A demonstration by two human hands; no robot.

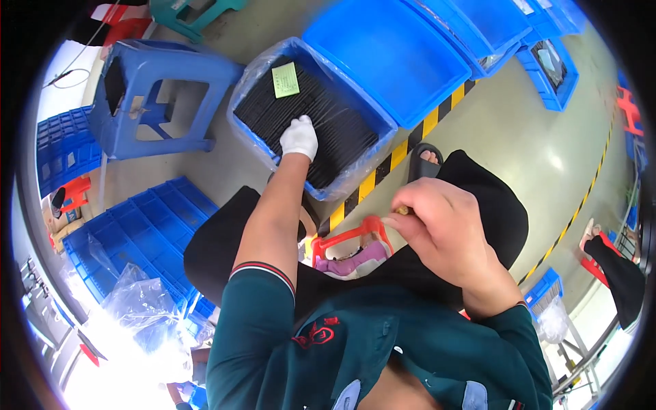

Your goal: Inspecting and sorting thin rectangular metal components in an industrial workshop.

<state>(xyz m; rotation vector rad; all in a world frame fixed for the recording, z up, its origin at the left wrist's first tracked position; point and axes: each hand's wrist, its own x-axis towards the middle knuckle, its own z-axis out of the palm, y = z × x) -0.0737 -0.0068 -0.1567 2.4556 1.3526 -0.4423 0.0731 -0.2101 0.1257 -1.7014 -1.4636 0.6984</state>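
My left hand, in a white glove, rests with curled fingers on the rows of thin black strips packed in a blue crate. What its fingers grip, if anything, is hidden. Clear plastic film lines the crate, and a green paper slip lies on the strips. My bare right hand is raised over my lap, apart from the crate. Its thumb and index finger pinch a small yellowish-brown piece whose kind I cannot make out.
An open blue bin adjoins the crate on the right. A blue stool stands left, above a flat blue crate with plastic bags. Between my legs is a red stool with purple cloth. Yellow-black tape marks the floor.
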